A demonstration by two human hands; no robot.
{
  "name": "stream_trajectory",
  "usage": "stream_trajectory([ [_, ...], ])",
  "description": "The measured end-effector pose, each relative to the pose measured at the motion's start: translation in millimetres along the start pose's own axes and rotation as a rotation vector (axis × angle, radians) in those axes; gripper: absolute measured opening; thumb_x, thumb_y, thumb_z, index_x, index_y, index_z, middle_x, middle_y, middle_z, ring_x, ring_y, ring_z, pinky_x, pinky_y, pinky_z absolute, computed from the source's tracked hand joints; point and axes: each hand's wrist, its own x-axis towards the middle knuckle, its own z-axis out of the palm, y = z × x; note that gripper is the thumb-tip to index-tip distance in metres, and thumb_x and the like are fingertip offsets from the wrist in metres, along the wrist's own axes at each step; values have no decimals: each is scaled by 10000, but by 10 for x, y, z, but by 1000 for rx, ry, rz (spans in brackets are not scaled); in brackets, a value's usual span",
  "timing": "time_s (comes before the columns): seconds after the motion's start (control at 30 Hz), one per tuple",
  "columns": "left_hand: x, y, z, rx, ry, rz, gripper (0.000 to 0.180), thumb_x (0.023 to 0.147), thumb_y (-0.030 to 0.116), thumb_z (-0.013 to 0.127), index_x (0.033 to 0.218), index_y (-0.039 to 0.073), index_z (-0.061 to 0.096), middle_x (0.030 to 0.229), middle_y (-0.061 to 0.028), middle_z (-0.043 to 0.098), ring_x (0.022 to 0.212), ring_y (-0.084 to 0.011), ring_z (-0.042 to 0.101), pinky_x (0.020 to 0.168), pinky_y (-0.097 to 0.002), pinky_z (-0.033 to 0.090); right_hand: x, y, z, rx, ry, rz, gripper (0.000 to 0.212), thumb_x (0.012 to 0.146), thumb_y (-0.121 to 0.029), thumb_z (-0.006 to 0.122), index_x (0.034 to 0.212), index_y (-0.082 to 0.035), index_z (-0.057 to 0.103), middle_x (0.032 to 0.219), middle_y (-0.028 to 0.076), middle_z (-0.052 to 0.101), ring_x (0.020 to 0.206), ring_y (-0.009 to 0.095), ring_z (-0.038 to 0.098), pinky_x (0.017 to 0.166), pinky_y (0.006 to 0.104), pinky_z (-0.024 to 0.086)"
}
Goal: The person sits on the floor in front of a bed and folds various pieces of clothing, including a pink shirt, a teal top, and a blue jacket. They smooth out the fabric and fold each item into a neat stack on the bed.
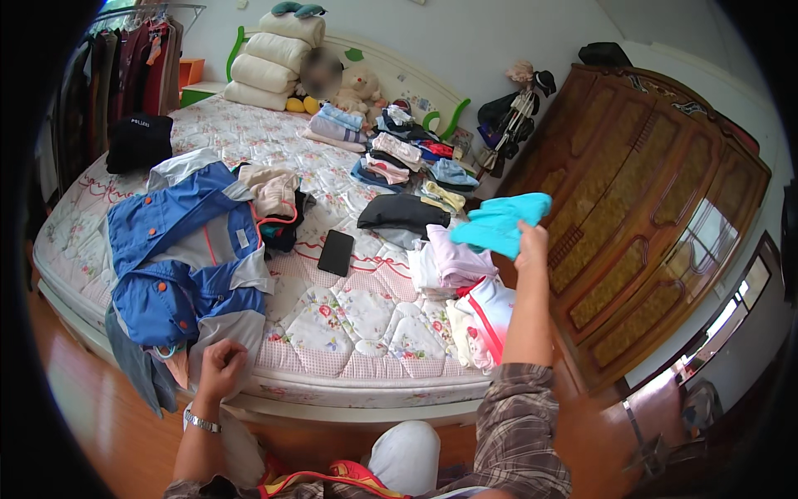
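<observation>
My right hand [531, 245] is stretched out to the right and pinches a folded turquoise garment [503, 223] by its right edge. The garment is above a pile with a folded lilac garment [459, 258]. In front of that pile, a white and pink garment with red trim [490, 314] rests at the bed's edge. My left hand [223, 366] is curled into a loose fist over the pale grey part of a spread-out blue jacket [170, 216]; nothing shows in its fingers. The jacket has orange buttons and partly hangs over the bed's front edge.
On the floral mattress [324, 324] lie a black phone [336, 253], a folded black garment [401, 216] and several folded clothing stacks [397, 150]. Rolled quilts [270, 54] and a teddy bear [360, 87] are by the headboard. A wooden wardrobe [640, 191] stands at the right.
</observation>
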Motion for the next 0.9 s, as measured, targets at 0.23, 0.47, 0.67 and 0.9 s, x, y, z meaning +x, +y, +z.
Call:
stream_trajectory([
  [0.23,28,-40,10,47,53,50,39,779,-19,594,744,-5,581,594,-2,514,543,-55,470,500,-217,369,628,-76,187,-919,275,-131,282,782,-111,559,980,85,604,1002,252,630,929,376,622,799,442,483],
  [0.47,133,-60,21,153,80,86,45,758,-20,589,727,8,574,590,-13,490,526,-70,450,487,-229,344,737,1310,613,-1404,-93,133,388,766,-140,601,1123,12,600,1251,223,535,1172,333,521,952,403,440],
  [0.67,124,-22,4,224,86,136,39,731,-22,587,738,15,578,600,-45,495,513,-120,449,485,-251,340,565,1696,837,-1406,-169,139,289,775,-152,567,993,14,658,1122,234,606,1058,368,584,886,415,477],
  [0.9,171,-60,25,128,68,123,43,719,-20,589,741,15,576,605,-56,498,513,-144,462,487,-261,341,651,1528,622,-1068,-363,-112,391,787,-406,638,872,-30,700,872,162,683,821,339,646,740,384,486],
])
